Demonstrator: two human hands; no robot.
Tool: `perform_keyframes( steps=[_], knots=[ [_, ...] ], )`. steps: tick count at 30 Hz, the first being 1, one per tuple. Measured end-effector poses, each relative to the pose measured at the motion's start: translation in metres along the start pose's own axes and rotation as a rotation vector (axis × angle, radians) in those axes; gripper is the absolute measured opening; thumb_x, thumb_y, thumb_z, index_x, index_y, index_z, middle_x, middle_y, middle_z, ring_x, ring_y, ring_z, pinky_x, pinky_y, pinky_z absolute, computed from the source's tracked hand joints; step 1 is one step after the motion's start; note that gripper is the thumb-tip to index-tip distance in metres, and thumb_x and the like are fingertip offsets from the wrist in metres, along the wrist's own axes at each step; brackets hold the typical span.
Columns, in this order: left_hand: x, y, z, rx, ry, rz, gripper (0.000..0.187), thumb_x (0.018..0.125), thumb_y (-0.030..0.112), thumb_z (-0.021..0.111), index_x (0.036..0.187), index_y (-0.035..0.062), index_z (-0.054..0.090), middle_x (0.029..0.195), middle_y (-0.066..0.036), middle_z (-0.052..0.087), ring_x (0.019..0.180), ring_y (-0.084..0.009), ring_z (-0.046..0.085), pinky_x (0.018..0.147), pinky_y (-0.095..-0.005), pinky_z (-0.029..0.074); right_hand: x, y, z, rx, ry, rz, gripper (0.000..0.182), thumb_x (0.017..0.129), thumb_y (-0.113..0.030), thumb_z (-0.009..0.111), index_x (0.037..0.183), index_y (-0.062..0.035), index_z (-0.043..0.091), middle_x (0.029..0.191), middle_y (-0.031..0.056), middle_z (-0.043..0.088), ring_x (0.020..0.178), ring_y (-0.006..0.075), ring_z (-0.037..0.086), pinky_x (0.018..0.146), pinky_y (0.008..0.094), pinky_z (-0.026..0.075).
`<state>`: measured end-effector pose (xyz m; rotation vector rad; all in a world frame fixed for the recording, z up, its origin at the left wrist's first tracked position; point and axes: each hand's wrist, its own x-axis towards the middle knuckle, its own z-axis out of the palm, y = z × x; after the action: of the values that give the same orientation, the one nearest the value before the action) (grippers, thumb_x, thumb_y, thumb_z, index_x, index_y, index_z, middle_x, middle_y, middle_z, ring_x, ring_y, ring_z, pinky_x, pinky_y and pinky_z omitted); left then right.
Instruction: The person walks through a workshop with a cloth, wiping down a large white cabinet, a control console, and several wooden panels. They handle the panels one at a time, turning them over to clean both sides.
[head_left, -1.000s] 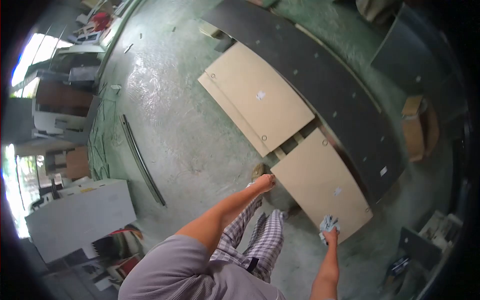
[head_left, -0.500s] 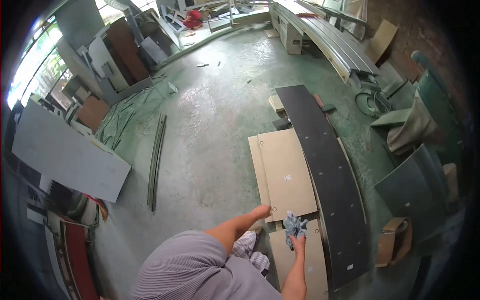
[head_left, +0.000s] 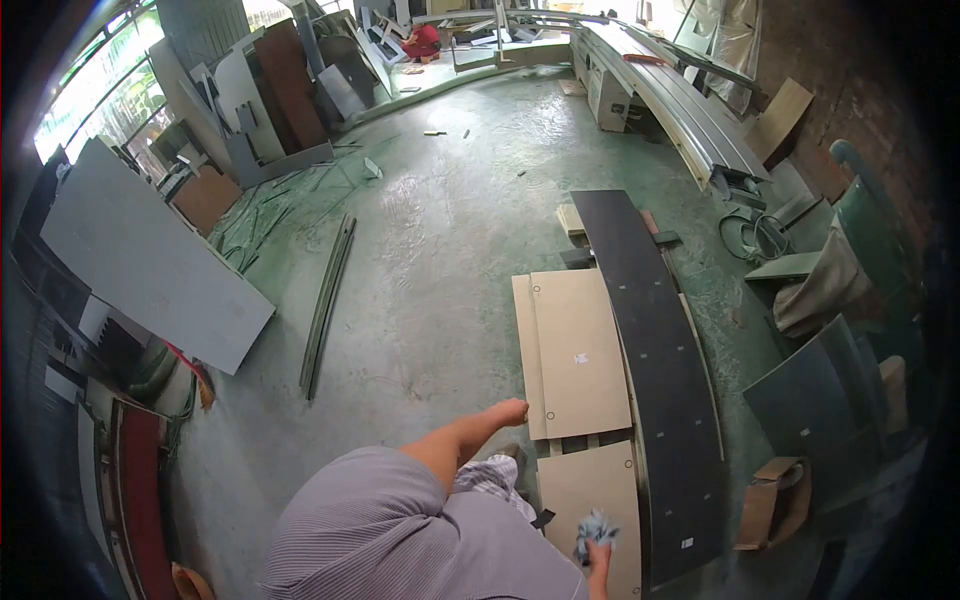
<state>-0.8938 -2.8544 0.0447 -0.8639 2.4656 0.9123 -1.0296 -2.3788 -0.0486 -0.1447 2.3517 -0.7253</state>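
Note:
A crumpled blue-grey cloth [head_left: 597, 534] is held in my right hand [head_left: 598, 558], over the nearer beige panel [head_left: 590, 480]. My left hand [head_left: 510, 411] is closed at the left edge of the farther beige panel [head_left: 582, 330]; whether it grips anything is too small to make out. That farther panel bears a small white label and lies over another board. Beside both, on the right, stretches a long dark panel [head_left: 650, 370] with small pale labels.
Green metal strips [head_left: 328, 305] lie on the floor to the left. A large grey panel [head_left: 155, 260] leans at far left. An open cardboard box [head_left: 774, 503] stands at right. A person in red [head_left: 422, 42] crouches far back. Long metal profiles [head_left: 670, 85] rest at the back right.
My right hand and the cloth have moved down, from the gap between the beige panels onto the nearer one. My left hand has shifted slightly left and up. The camera view has also shifted.

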Motion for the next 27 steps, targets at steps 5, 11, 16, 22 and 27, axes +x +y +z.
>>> perform_keyframes(
  steps=[5, 11, 16, 22, 27],
  knots=[
    [-0.012, 0.013, 0.025, -0.052, -0.041, 0.071, 0.028, 0.072, 0.024, 0.055, 0.092, 0.003, 0.057, 0.092, -0.02, 0.058, 0.087, -0.0347, 0.056, 0.072, -0.0418, 0.046, -0.087, 0.04, -0.005, 0.016, 0.002, 0.113, 0.055, 0.062, -0.013, 0.066, 0.11, 0.0033, 0.045, 0.104, 0.0166, 0.054, 0.091, 0.0258, 0.054, 0.077, 0.0332, 0.043],
    [-0.017, 0.01, 0.014, 0.017, -0.142, 0.131, 0.029, 0.071, 0.023, 0.054, 0.092, 0.0024, 0.057, 0.092, -0.019, 0.057, 0.088, -0.0344, 0.055, 0.073, -0.0409, 0.045, -0.098, 0.006, 0.005, 0.076, -0.002, 0.106, 0.055, 0.064, -0.013, 0.065, 0.111, 0.0038, 0.043, 0.106, 0.0164, 0.053, 0.092, 0.0259, 0.053, 0.078, 0.0336, 0.043],
    [-0.019, -0.015, -0.029, -0.018, -0.086, 0.079, 0.029, 0.071, 0.022, 0.053, 0.091, 0.0019, 0.057, 0.092, -0.019, 0.058, 0.089, -0.0334, 0.055, 0.073, -0.0411, 0.045, -0.078, -0.1, 0.01, 0.226, -0.043, 0.017, 0.055, 0.065, -0.013, 0.065, 0.112, 0.0043, 0.042, 0.107, 0.0163, 0.052, 0.093, 0.0259, 0.053, 0.078, 0.034, 0.043],
    [0.008, -0.105, -0.076, -0.06, 0.035, 0.142, 0.028, 0.071, 0.022, 0.053, 0.091, 0.0024, 0.057, 0.09, -0.019, 0.058, 0.087, -0.0341, 0.056, 0.072, -0.0419, 0.046, -0.043, -0.238, 0.072, 0.696, -0.171, -0.141, 0.052, 0.066, -0.006, 0.061, 0.114, 0.0, 0.042, 0.104, 0.0113, 0.053, 0.091, 0.0219, 0.052, 0.08, 0.0306, 0.041],
    [0.02, -0.226, -0.117, -0.068, 0.079, 0.014, 0.028, 0.071, 0.023, 0.054, 0.091, 0.0031, 0.058, 0.092, -0.019, 0.058, 0.087, -0.0337, 0.056, 0.072, -0.042, 0.046, 0.048, -0.271, 0.161, 0.316, -0.187, -0.234, 0.051, 0.066, -0.004, 0.061, 0.113, -0.0003, 0.043, 0.104, 0.0097, 0.053, 0.091, 0.0209, 0.052, 0.08, 0.0299, 0.041]
  ],
)
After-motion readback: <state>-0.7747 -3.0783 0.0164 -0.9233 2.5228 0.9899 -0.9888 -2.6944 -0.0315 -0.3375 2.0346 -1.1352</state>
